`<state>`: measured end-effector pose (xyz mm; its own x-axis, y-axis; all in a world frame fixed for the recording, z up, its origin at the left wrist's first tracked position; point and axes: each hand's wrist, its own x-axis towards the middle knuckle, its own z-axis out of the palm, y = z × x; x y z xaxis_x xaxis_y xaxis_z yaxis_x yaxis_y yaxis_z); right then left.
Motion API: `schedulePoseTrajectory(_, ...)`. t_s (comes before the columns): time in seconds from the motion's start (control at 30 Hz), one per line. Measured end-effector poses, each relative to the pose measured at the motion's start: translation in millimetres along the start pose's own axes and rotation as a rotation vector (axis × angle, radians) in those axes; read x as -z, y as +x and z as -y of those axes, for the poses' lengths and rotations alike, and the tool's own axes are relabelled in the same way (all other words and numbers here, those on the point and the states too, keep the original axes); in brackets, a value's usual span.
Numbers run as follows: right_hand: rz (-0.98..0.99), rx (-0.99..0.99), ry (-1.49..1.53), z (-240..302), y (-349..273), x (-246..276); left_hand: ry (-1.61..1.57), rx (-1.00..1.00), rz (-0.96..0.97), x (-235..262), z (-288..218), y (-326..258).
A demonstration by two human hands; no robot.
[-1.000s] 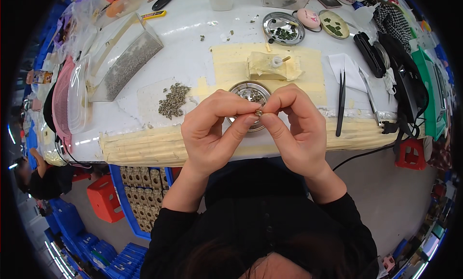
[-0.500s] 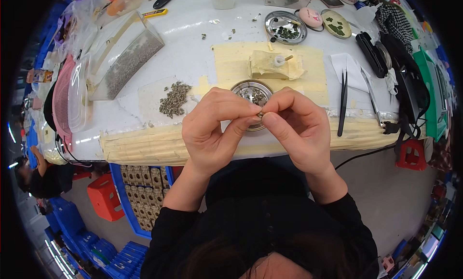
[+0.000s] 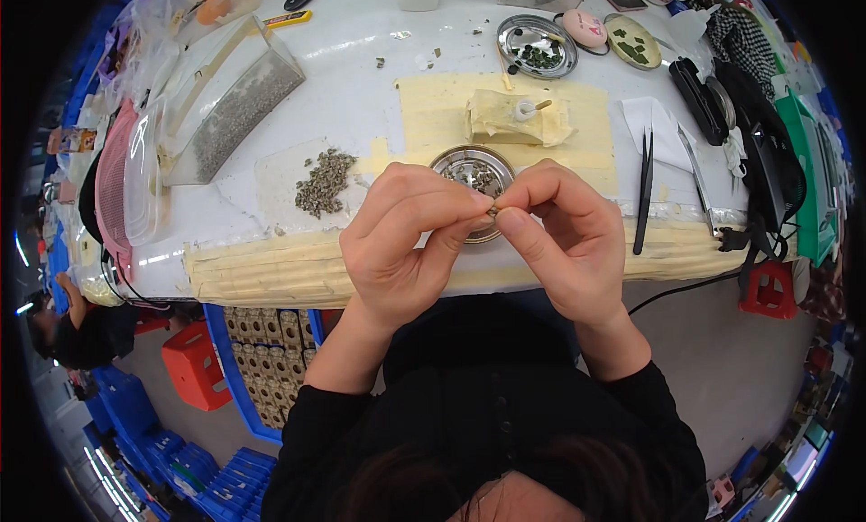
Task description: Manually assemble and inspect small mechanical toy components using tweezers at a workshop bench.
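We hold 1 sm. pc. [image 3: 493,212] pinched betw. L hand [image 3: 397,238] and R hand [image 3: 575,242], over round dish [image 3: 471,148]. Pc. unreleased; loose pile [image 3: 325,182] at left is untouched; qty. done: can't tell.

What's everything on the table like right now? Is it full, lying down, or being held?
left hand, pinching a small piece
right hand, pinching the same spot
small piece, held between fingertips
round metal dish, partly filled, partly hidden
grey pile, loose
clear bin, partly filled with grey bits
black tweezers, lying down
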<state>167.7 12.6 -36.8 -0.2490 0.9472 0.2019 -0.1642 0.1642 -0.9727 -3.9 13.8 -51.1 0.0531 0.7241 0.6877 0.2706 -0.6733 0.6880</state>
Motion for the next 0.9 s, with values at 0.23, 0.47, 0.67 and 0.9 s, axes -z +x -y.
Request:
schedulePoseTrajectory(0.23,0.047,-0.114,0.203,1,3,4,0.050,-0.051,0.002,-1,-1,1)
schedulePoseTrajectory(0.47,0.069,-0.120,0.213,-3,2,11,0.093,-0.102,0.041,-1,0,0)
schedulePoseTrajectory(0.67,0.077,-0.158,0.327,1,3,8,-0.033,-0.012,0.018,-3,-3,2)
schedulePoseTrajectory(0.9,0.030,-0.084,0.161,-1,3,5,-0.084,0.061,0.020,-2,-2,1)
